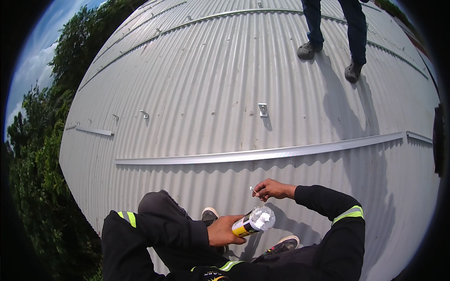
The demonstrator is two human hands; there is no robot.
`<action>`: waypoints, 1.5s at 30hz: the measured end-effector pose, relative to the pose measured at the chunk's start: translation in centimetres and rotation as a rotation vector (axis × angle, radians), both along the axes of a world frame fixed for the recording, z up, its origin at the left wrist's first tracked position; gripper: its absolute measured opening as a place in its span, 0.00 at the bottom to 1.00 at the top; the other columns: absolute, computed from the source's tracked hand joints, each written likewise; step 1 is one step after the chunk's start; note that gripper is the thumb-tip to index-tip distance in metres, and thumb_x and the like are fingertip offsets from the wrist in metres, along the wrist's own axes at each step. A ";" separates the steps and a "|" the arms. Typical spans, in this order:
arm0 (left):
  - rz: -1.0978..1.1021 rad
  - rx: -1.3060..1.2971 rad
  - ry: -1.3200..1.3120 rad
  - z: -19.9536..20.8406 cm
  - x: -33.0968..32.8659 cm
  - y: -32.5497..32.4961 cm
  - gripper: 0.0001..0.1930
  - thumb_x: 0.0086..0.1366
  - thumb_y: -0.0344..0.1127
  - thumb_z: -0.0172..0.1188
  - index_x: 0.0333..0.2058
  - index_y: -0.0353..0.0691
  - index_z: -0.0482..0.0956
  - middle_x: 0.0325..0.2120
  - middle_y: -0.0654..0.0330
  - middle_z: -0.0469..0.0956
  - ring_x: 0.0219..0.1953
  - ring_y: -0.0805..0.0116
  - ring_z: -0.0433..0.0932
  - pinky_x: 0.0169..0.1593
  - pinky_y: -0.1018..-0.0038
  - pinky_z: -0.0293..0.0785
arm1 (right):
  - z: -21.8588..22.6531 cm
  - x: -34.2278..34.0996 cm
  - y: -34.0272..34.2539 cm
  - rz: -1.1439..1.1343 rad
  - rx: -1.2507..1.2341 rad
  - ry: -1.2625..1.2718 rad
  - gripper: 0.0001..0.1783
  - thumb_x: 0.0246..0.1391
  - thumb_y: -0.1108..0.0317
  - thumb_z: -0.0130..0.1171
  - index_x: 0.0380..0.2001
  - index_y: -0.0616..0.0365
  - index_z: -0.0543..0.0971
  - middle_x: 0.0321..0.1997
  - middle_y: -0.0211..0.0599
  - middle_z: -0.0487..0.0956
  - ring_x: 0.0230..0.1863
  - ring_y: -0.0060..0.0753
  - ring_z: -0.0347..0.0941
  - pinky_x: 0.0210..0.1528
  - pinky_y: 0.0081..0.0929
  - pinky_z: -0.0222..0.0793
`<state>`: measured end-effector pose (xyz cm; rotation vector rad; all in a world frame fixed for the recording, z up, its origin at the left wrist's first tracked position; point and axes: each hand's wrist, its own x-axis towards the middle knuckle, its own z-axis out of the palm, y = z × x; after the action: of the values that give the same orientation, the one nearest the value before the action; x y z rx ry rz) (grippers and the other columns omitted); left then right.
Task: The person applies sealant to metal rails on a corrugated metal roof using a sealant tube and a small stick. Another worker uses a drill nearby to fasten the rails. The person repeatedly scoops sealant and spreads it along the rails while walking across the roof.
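My left hand (224, 230) is wrapped around a cylindrical container (244, 226) with a yellow, black and white label. Its clear, rounded end tilts up to the right, and a white lump shows there. Just above it, my right hand (269, 189) pinches a small thin stick (253, 189) with white stuff at its tip. The stick is apart from the container. Whether the container's end is open cannot be made out.
I am low on a grey corrugated roof (201, 140). A long metal rail (262, 154) lies across ahead, with an L-shaped bracket (263, 110) beyond it. Another person's legs (356, 33) stand at the far right. Trees (37, 178) border the roof's left edge.
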<state>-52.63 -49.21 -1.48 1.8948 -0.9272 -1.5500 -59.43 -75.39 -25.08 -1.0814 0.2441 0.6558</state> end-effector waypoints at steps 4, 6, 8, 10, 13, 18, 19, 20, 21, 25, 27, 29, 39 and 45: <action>0.001 0.006 -0.009 0.0 0.0 0.0 0.35 0.53 0.39 0.77 0.60 0.35 0.78 0.45 0.48 0.86 0.48 0.54 0.86 0.56 0.63 0.79 | 0.0 0.2 -0.2 -0.004 0.002 0.003 0.09 0.65 0.73 0.64 0.45 0.64 0.85 0.33 0.30 0.81 0.33 0.21 0.78 0.36 0.22 0.75; 0.000 0.014 -0.012 0.1 0.0 0.0 0.35 0.53 0.39 0.77 0.60 0.35 0.78 0.45 0.48 0.86 0.48 0.54 0.86 0.56 0.63 0.78 | -0.1 0.3 -0.2 -0.002 0.004 0.015 0.08 0.64 0.73 0.64 0.45 0.62 0.86 0.33 0.29 0.81 0.32 0.20 0.78 0.35 0.22 0.75; -0.007 0.003 -0.021 0.2 0.0 0.0 0.36 0.53 0.40 0.77 0.60 0.36 0.78 0.45 0.47 0.86 0.48 0.54 0.86 0.57 0.63 0.78 | -0.1 0.4 -0.2 -0.004 0.012 0.012 0.08 0.64 0.73 0.64 0.45 0.63 0.86 0.33 0.29 0.81 0.31 0.20 0.77 0.34 0.22 0.75; -0.004 0.009 -0.022 0.3 0.1 -0.1 0.36 0.52 0.39 0.77 0.60 0.36 0.78 0.45 0.47 0.86 0.48 0.53 0.86 0.57 0.63 0.78 | -0.2 0.4 -0.2 -0.007 0.010 0.003 0.08 0.64 0.73 0.64 0.45 0.63 0.86 0.32 0.29 0.81 0.31 0.20 0.77 0.34 0.22 0.75; -0.015 0.004 -0.027 0.5 0.2 -0.2 0.36 0.52 0.39 0.77 0.60 0.36 0.78 0.45 0.47 0.86 0.48 0.53 0.85 0.57 0.63 0.78 | -0.2 0.3 -0.3 -0.012 0.016 -0.008 0.08 0.64 0.73 0.64 0.44 0.63 0.86 0.32 0.29 0.81 0.31 0.20 0.77 0.34 0.22 0.76; -0.028 0.016 -0.025 0.5 0.4 -0.2 0.35 0.54 0.41 0.77 0.60 0.35 0.78 0.46 0.47 0.85 0.49 0.53 0.85 0.58 0.63 0.77 | -0.2 0.3 -0.3 -0.017 0.007 0.006 0.07 0.64 0.73 0.64 0.44 0.62 0.86 0.33 0.29 0.82 0.31 0.20 0.77 0.35 0.23 0.77; -0.022 0.004 0.001 0.5 0.2 -0.1 0.35 0.54 0.41 0.77 0.60 0.35 0.78 0.47 0.47 0.85 0.49 0.53 0.85 0.58 0.63 0.77 | -0.1 0.3 -0.2 -0.018 -0.001 0.019 0.07 0.64 0.73 0.64 0.44 0.62 0.86 0.33 0.29 0.82 0.31 0.20 0.77 0.35 0.23 0.77; -0.023 -0.011 0.026 0.4 0.3 -0.2 0.35 0.55 0.42 0.77 0.60 0.35 0.77 0.47 0.47 0.85 0.49 0.53 0.85 0.58 0.63 0.77 | -0.1 0.3 -0.2 -0.021 0.008 0.008 0.07 0.64 0.72 0.65 0.43 0.61 0.86 0.33 0.29 0.82 0.31 0.20 0.77 0.34 0.23 0.77; -0.038 -0.006 0.007 0.3 0.4 -0.1 0.35 0.56 0.43 0.77 0.59 0.34 0.77 0.47 0.48 0.85 0.49 0.53 0.85 0.58 0.63 0.77 | -0.1 0.2 -0.2 -0.017 0.019 0.000 0.07 0.64 0.72 0.65 0.43 0.61 0.86 0.33 0.29 0.82 0.31 0.20 0.77 0.34 0.23 0.77; -0.120 0.065 -0.011 -0.2 0.8 -0.1 0.34 0.55 0.44 0.78 0.57 0.34 0.78 0.46 0.48 0.85 0.48 0.52 0.85 0.57 0.63 0.77 | -0.1 0.2 -0.3 -0.005 -0.002 -0.006 0.07 0.64 0.72 0.66 0.43 0.61 0.86 0.32 0.28 0.81 0.30 0.20 0.77 0.33 0.22 0.76; -0.129 0.058 -0.025 -0.5 0.9 0.1 0.34 0.55 0.44 0.78 0.56 0.34 0.78 0.45 0.48 0.86 0.48 0.52 0.85 0.57 0.63 0.77 | -0.1 0.3 -0.3 -0.004 0.004 -0.015 0.06 0.63 0.72 0.66 0.42 0.61 0.86 0.31 0.28 0.81 0.29 0.20 0.76 0.32 0.21 0.76; -0.132 0.040 -0.040 -0.9 0.9 0.3 0.34 0.55 0.45 0.78 0.56 0.35 0.78 0.45 0.48 0.86 0.48 0.52 0.85 0.57 0.63 0.77 | -0.2 0.4 -0.3 -0.015 0.001 0.000 0.06 0.63 0.72 0.66 0.42 0.60 0.85 0.30 0.27 0.80 0.29 0.20 0.76 0.31 0.21 0.76; -0.140 0.035 -0.026 -1.0 0.9 0.4 0.33 0.55 0.45 0.78 0.56 0.34 0.78 0.44 0.48 0.86 0.48 0.53 0.85 0.57 0.63 0.77 | 0.0 0.3 -0.3 0.009 -0.022 -0.018 0.09 0.65 0.67 0.67 0.45 0.58 0.86 0.31 0.28 0.81 0.30 0.20 0.76 0.37 0.23 0.76; -0.054 -0.007 0.004 0.0 0.4 0.2 0.35 0.55 0.44 0.78 0.58 0.34 0.78 0.45 0.48 0.86 0.47 0.52 0.85 0.57 0.63 0.77 | 0.8 0.4 -0.3 0.002 -0.032 -0.021 0.06 0.64 0.72 0.66 0.42 0.60 0.86 0.31 0.27 0.81 0.29 0.20 0.76 0.32 0.22 0.76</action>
<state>-52.20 -48.99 -1.53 1.8754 -0.9888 -1.5791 -59.00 -75.68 -24.26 -1.1191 0.2356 0.6438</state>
